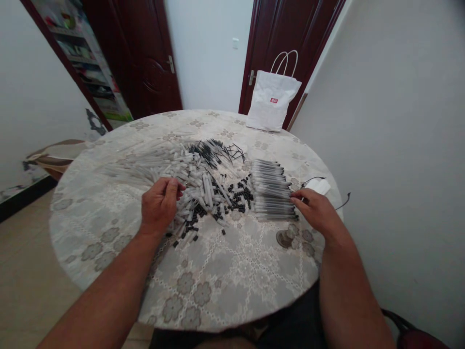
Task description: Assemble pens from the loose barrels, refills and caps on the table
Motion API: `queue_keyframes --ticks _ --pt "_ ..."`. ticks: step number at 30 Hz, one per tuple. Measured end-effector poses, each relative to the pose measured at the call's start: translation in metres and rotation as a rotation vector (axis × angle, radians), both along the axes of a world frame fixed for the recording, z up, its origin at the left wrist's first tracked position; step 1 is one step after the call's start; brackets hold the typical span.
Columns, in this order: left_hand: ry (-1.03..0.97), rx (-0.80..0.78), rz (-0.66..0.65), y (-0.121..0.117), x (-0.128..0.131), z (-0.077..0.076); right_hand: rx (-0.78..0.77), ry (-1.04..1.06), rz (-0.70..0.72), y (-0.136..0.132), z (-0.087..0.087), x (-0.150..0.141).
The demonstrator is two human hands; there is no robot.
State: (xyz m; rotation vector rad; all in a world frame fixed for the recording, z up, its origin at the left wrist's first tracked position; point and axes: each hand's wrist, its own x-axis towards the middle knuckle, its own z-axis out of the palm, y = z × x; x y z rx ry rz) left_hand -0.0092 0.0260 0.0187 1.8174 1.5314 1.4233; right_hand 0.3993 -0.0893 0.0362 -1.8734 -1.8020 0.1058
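My left hand (160, 202) is over the near left side of a heap of clear pen barrels (145, 157), its fingers curled closed. Whatever it may hold is hidden behind the fingers. At the right end of a neat stack of assembled pens (272, 189), my right hand (312, 207) pinches the dark tip of a pen. The stacked pens lie side by side, dark ends to the right. Thin black-tipped refills (209, 151) lie at the back of the heap. Small black pen plugs (241, 195) and clear caps (214, 194) are scattered between the heap and the stack.
A patterned cloth covers the round table (232, 271). A white paper bag (272, 99) stands at its far right edge. Beside my right hand are a white object with a black cord (318, 185) and a small round dull item (284, 238). A wall runs close along the right.
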Motion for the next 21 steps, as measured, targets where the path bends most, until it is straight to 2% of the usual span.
queue_keyframes --ticks 3,5,7,11,16,21 --pt "0.003 0.002 -0.047 0.001 0.001 -0.006 0.09 0.069 0.011 -0.002 0.024 -0.046" --pt "0.019 0.012 -0.066 0.002 0.001 -0.01 0.045 0.05 0.115 0.001 0.033 -0.087" --pt "0.041 0.028 -0.072 0.001 0.001 -0.011 -0.055 -0.043 0.219 0.01 0.032 -0.127" --pt "0.078 0.068 -0.093 -0.002 0.001 -0.011 -0.193 -0.304 0.067 0.037 0.01 -0.181" --pt "0.077 0.082 -0.128 -0.005 0.003 -0.01 -0.272 -0.413 -0.052 0.057 -0.019 -0.198" --pt "0.072 0.09 -0.2 -0.007 0.005 -0.009 -0.255 -0.388 -0.099 0.061 -0.029 -0.194"
